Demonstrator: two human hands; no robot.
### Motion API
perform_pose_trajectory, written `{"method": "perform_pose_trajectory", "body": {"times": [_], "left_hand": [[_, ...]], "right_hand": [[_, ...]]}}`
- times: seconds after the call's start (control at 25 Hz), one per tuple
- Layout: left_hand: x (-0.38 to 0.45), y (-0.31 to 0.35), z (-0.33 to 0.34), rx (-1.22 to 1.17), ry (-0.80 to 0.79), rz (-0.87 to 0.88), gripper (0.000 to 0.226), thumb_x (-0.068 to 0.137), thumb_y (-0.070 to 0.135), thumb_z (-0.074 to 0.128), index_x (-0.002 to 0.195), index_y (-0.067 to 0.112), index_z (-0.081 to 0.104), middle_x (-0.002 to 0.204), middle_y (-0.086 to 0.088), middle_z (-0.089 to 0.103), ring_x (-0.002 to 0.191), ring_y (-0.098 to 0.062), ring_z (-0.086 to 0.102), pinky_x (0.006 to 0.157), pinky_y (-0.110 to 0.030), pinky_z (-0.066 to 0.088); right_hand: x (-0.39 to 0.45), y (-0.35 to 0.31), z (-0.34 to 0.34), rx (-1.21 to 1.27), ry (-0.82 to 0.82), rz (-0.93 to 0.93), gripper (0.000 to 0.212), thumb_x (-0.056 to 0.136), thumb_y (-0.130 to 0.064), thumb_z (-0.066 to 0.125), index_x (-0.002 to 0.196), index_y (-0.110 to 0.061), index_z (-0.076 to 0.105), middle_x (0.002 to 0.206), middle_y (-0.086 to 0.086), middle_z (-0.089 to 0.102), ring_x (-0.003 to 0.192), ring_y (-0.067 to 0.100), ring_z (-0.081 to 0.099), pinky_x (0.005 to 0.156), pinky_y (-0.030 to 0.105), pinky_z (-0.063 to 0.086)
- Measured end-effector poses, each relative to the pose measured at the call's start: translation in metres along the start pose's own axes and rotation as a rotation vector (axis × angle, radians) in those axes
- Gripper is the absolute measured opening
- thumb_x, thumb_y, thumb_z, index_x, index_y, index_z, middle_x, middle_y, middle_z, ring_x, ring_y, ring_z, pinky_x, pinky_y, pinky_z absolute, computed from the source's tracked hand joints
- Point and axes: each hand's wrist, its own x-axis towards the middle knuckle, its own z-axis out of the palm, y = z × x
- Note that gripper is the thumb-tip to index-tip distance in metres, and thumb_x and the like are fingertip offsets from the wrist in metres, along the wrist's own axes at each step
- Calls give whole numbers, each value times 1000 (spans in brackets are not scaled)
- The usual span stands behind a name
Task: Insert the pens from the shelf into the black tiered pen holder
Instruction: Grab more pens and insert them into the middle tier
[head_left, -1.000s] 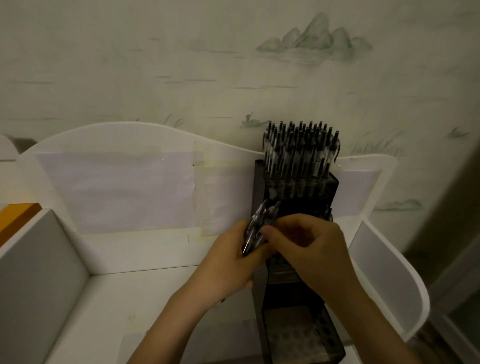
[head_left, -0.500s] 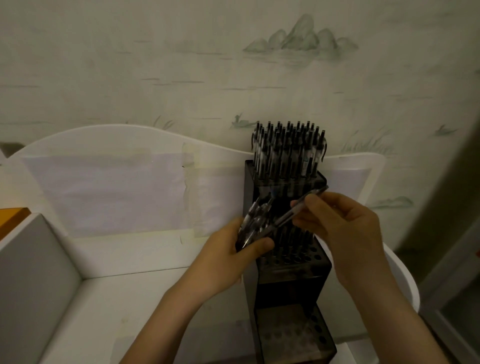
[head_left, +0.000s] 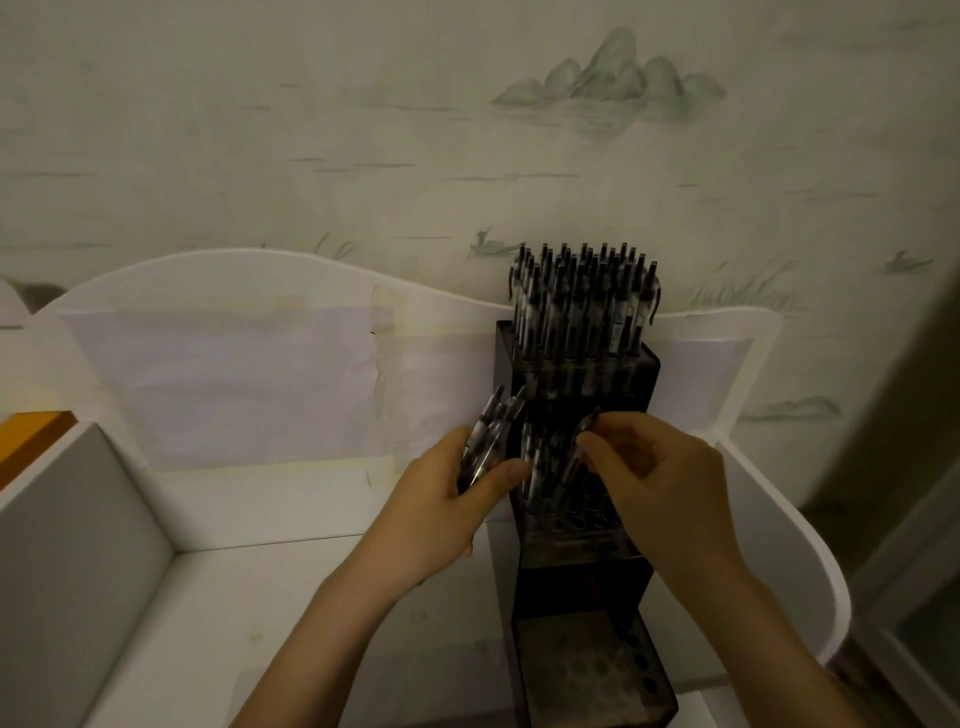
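Pen going into the middle tier of the holder

On the white shelf (head_left: 156, 623) stands the black tiered pen holder (head_left: 582, 571): top tier packed, middle part-filled, bottom apparently empty. The left hand (head_left: 447, 509) grips a spare pen bundle (head_left: 488, 441); the right hand (head_left: 660, 478) pinches one pen (head_left: 579, 452), tilted, which could miss its hole or jostle neighbours.

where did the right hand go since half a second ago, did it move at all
Yes. The right hand has dropped with its pen from beside the holder's full top tier down to the middle tier.
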Motion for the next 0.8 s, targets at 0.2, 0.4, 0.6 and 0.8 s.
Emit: {"method": "perform_pose_trajectory", "body": {"times": [0.2, 0.4, 0.6, 0.8], "left_hand": [[-1, -2, 1, -9, -7, -4, 20, 91, 35, 60, 78, 27, 48, 45, 12, 46, 37, -4, 44, 44, -24, 45], [-1, -4, 3, 3, -16, 0, 22, 92, 35, 61, 80, 22, 47, 46, 12, 47, 39, -6, 42, 44, -25, 41], [0, -6, 3, -153, -102, -47, 15, 99, 23, 50, 89, 13, 46, 61, -4, 40, 45, -12, 38, 46, -26, 36], [1, -3, 6, -124, -174, -15, 16, 100, 26, 49, 101, 10, 49, 64, 2, 46, 44, -10, 45, 47, -26, 41]], "right_hand": [[4, 14, 10, -142, -120, -33, 12, 86, -23, 71, 97, -23, 73, 83, -16, 70, 78, -5, 65, 71, 3, 48], [0, 23, 16, -215, -168, -55, 16, 85, -25, 71, 100, -19, 75, 90, -6, 74, 76, -4, 64, 74, 3, 47], [-2, 12, 7, -199, -90, -47, 28, 81, -24, 76, 108, -20, 71, 84, -14, 69, 76, -3, 64, 73, 3, 47], [2, -8, 3, 29, -59, -25, 16, 84, -19, 72, 100, -22, 73, 80, -14, 71, 75, 3, 67, 69, 18, 57]]}}
